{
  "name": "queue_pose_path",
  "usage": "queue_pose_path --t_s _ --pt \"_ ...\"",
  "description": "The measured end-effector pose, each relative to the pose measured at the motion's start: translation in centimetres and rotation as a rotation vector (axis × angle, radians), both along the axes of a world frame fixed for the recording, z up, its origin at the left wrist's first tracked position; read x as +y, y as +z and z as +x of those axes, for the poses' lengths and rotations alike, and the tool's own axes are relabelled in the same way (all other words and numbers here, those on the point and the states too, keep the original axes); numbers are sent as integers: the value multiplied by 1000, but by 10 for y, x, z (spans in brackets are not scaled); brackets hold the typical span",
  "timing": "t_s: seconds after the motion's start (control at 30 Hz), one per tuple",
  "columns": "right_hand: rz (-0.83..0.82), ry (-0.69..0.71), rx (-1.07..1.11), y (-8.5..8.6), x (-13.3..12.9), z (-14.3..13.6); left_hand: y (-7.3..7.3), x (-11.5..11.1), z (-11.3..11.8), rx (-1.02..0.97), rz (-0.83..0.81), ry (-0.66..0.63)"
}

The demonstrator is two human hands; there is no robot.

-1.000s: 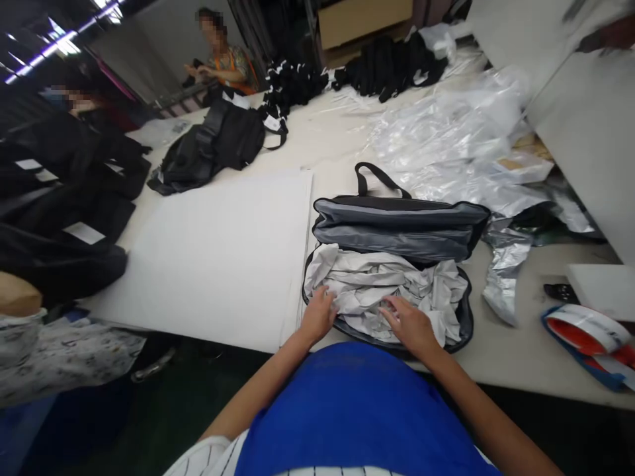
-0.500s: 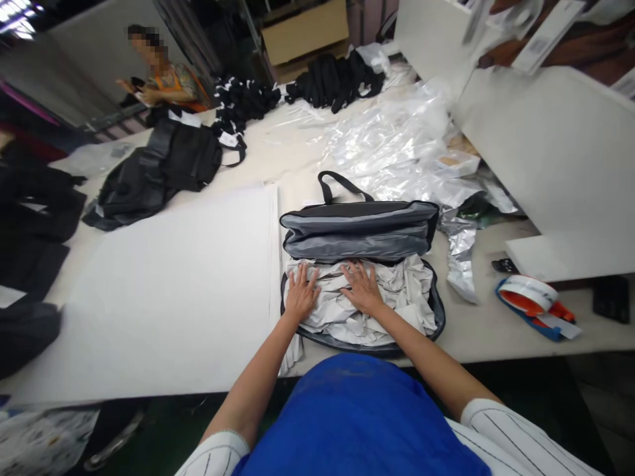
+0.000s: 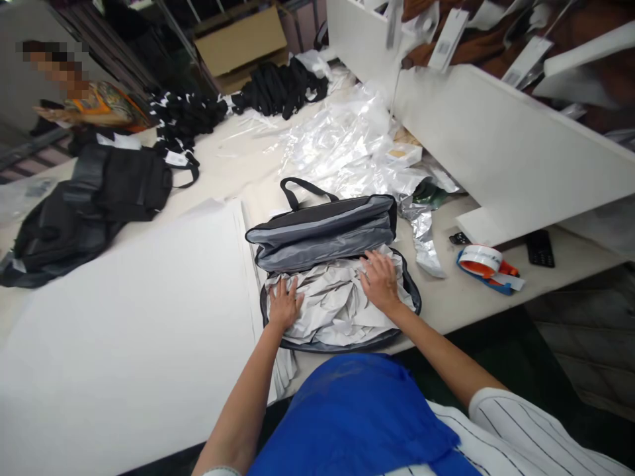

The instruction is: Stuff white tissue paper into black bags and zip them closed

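Pressed palm down on the left end of the crumpled paper (image 3: 332, 304), with the fingers of the left hand (image 3: 284, 307) spread wide and nothing visibly clasped. Laid over the far right end of the same paper, with the fingers of the right hand (image 3: 381, 283) slightly bent and parted. Hard to tell, with the undersides hidden, whether pinching any fold.

Packed inside the open bag (image 3: 342, 347), close to the near edge of the table (image 3: 446, 305), with the lid (image 3: 327, 239) raised along the far side. Likely to bulge over the rim (image 3: 415, 299) if pushed down unevenly, being loose and springy. Liable to tear under a hard poke from bent fingertips. Apt to slide off at the near side, bag and all, if dragged toward the apron (image 3: 352, 410). Possible also to shove the white sheets (image 3: 149, 330) askew, just to the left, by swinging the left forearm wide. Little chance of bumping the tape dispenser (image 3: 482, 266), well apart at the right, unless sweeping the right arm outward.
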State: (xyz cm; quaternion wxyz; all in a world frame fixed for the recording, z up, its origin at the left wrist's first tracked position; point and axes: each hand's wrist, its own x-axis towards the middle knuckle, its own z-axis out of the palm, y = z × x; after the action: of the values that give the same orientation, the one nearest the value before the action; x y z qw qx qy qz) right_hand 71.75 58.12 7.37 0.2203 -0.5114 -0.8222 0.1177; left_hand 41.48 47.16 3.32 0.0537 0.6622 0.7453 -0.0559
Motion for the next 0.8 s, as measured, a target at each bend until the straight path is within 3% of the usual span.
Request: queue_pose_path --t_s 0.07,0.13,0.27,0.33,0.4,0.5,0.6,0.7,0.8 --pt "26 -106 -2 -1 -1 22 0 0 1 7 1 3" --pt "-10 -113 3 -10 -1 33 1 1 3 15 -2 6" --pt "-154 -61 36 -38 6 28 2 3 4 21 -16 8" --pt "-233 -60 66 -44 13 24 2 4 4 16 -25 12" --pt "-325 -41 89 -38 21 27 3 4 4 12 -38 20" --pt "-432 16 103 -15 27 50 1 4 3 15 -55 21" --pt "-453 -56 0 1 21 77 -2 4 3 21 -41 17" --pt "-570 -83 -133 0 7 85 -2 5 5 3 -26 34" --pt "-597 -44 -206 -3 1 75 6 6 5 -96 -8 67"
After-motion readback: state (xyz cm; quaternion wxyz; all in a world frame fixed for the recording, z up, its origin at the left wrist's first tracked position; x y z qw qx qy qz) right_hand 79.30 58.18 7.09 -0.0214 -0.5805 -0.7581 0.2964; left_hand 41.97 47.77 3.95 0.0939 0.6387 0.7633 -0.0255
